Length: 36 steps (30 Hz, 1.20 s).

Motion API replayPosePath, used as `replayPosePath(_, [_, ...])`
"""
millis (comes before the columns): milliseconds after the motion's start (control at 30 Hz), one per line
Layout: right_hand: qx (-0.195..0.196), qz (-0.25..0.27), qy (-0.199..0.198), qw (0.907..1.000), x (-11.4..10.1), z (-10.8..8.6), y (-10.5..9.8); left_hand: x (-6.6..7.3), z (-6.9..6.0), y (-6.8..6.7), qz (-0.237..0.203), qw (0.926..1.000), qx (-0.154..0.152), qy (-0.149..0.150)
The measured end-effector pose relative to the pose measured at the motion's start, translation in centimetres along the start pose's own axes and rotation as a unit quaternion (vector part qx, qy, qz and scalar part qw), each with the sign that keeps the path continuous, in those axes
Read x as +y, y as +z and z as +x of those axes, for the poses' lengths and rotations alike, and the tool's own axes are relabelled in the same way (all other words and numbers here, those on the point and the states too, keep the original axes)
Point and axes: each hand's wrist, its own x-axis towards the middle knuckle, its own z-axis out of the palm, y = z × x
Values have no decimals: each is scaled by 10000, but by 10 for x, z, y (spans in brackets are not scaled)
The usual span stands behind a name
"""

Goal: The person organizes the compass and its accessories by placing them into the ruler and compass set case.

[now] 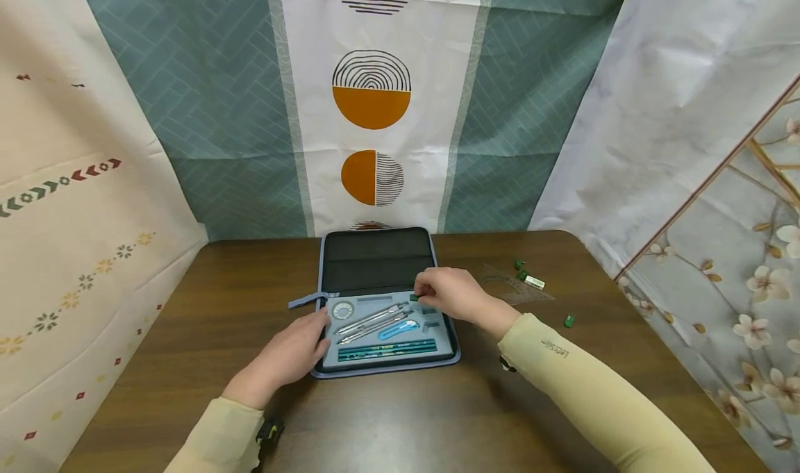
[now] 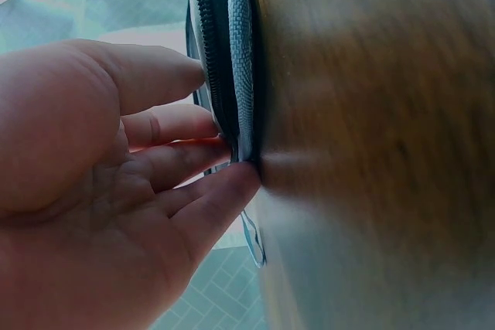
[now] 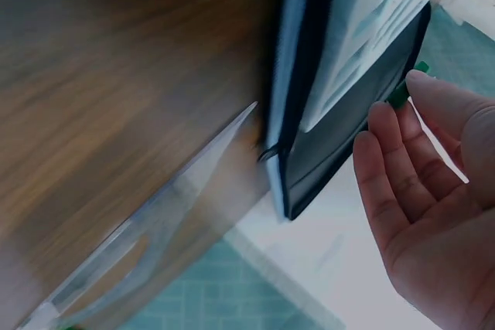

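Note:
An unzipped geometry set case lies open on the table with its dark lid folded back. Its pale tray carries two metal compasses, a blue utility knife, dark green pencils and a round clear disc. My right hand is over the tray's back right corner. Between its thumb and fingertips it pinches a small green piece, whose kind I cannot tell. My left hand touches the case's left edge with loosely bent fingers against the zipper side.
To the right of the case lie a clear protractor set square, a white-and-green eraser, small green pieces and another green piece. A blue strap sticks out left. Patterned cloth hangs behind the table.

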Motion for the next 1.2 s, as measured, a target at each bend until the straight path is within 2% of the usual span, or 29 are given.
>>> replayPosePath(200, [-79,-28,-16,10000,-12,18,8,1,3,2,-9,10000,-73,-23])
replayPosePath(467, [-248,-21,-67,9997,-25,41,21,2,0,1,-50,9999,-39,-86])
replayPosePath(600, [-400,-55,-82,9992,-27,46,26,2,-1,1,-47,9999,-51,-88])
replayPosePath(867, [-431,-72,-34,9990,-32,54,30,2,-1,0,-41,9999,-47,-100])
replayPosePath(1200, [-524,-421,-36,9977,-33,57,39,1,-1,0,7,9999,-78,-130])
